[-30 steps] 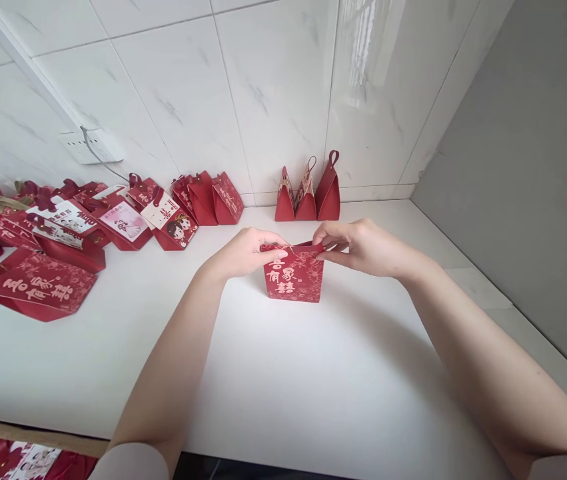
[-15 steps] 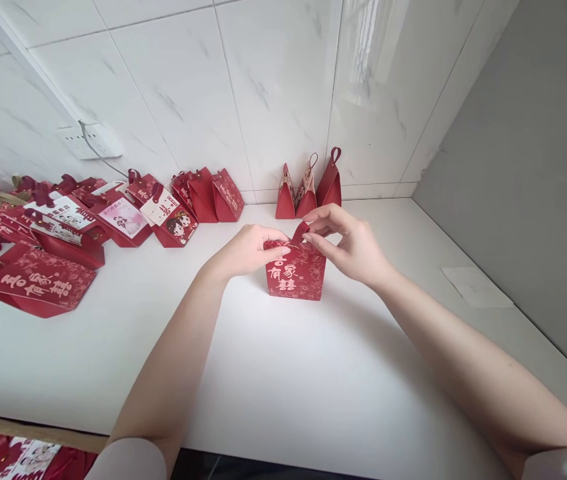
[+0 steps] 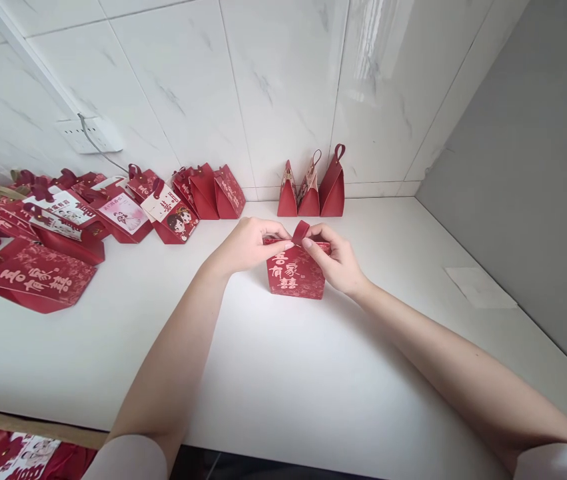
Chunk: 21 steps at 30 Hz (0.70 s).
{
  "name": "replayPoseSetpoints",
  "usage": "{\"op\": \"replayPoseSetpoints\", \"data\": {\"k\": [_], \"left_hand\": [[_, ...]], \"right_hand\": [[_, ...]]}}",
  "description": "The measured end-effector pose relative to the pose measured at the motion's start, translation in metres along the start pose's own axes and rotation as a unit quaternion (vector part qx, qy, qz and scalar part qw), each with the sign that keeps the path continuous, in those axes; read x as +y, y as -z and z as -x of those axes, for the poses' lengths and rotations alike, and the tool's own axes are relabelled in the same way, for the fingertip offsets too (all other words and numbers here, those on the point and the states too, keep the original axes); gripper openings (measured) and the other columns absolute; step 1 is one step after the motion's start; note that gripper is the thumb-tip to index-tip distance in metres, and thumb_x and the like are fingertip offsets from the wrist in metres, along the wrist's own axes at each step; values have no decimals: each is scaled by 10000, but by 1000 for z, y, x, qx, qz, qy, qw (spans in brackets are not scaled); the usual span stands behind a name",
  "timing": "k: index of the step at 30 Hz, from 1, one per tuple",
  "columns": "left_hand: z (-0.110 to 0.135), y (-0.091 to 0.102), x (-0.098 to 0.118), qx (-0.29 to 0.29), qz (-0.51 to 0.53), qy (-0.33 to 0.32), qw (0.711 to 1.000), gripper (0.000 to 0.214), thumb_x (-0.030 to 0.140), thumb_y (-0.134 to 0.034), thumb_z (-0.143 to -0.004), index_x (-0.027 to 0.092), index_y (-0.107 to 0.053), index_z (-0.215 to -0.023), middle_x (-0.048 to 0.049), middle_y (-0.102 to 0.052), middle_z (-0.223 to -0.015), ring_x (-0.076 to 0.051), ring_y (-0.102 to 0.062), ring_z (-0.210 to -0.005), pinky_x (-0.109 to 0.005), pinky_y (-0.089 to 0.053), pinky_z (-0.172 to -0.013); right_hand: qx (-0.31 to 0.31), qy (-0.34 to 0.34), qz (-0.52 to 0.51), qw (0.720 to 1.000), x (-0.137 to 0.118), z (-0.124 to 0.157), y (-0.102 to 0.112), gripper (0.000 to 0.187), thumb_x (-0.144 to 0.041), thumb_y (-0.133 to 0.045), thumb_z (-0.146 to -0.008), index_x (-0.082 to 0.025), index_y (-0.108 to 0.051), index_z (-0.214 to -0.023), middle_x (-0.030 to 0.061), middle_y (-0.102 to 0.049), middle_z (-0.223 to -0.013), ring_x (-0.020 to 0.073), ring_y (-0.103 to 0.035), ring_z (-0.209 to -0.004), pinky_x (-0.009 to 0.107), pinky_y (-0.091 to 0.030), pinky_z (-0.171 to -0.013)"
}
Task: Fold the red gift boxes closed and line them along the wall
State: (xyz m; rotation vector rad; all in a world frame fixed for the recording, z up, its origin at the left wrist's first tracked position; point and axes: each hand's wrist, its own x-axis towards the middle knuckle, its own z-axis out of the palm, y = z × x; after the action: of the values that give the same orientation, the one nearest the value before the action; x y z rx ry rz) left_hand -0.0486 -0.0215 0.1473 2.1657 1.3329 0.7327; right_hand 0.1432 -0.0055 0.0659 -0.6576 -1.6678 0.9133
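A red gift box (image 3: 297, 275) with pale floral print and white characters stands upright on the white table, its printed side facing me. A dark red ribbon loop (image 3: 301, 231) rises from the middle of its top edge. My left hand (image 3: 252, 245) pinches the top edge just left of the ribbon, thumb in front and fingers behind. On the other side, my right hand (image 3: 334, 257) pinches that edge close to the ribbon's base, thumb on the front face. The fingers behind the box are partly hidden.
Three red gift boxes (image 3: 332, 190) with loops stand by the tiled wall. Many more red boxes (image 3: 126, 210) crowd the table's left side, one larger box (image 3: 38, 277) nearest me. A white paper sheet (image 3: 480, 288) lies at right, beside a grey panel (image 3: 528, 167). A wall socket (image 3: 90, 136) is at back left.
My right hand has come down from the ribbon loop onto the box's top edge, and the loop now stands upright. My left hand stays at the top edge.
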Motion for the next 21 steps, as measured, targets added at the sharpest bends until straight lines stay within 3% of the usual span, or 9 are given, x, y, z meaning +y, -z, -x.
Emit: {"op": "replayPoseSetpoints", "data": {"k": [5,9,13,21], "left_hand": [[0,0,-3,4,5,10,1000,182,346,-648,-810,185,-724,-845,-35,-732,-846,-183,-675,-791,-308,-530,-741],[1,-1,0,8,17,-2,1000,186,316,-649,-807,182,-725,-910,-50,-735,-946,-199,-680,-889,-323,-535,-821],[3,-3,7,1,17,-19,1000,196,283,-638,-811,191,-715,-966,-40,-734,-995,-197,-673,-949,-315,-517,-873],[2,-4,11,11,-80,-22,996,209,334,-600,-837,164,-676,-743,-4,-660,-691,-145,-583,-667,-260,-418,-613]], "right_hand": [[27,54,3,998,1,3,-1,157,-350,-557,-945,-245,-563,-1061,30,-653,-1028,182,-628,-918,329,-495,-819],[38,71,63,995,0,4,-3,162,-332,-631,-896,-235,-568,-1010,33,-657,-981,185,-631,-861,336,-501,-806],[31,88,101,990,0,3,-3,96,-312,-588,-917,-232,-572,-965,38,-642,-931,195,-617,-852,348,-494,-797],[-31,120,144,982,-4,-2,7,128,-350,-507,-962,-235,-542,-919,60,-575,-933,214,-561,-878,370,-473,-792]]}}
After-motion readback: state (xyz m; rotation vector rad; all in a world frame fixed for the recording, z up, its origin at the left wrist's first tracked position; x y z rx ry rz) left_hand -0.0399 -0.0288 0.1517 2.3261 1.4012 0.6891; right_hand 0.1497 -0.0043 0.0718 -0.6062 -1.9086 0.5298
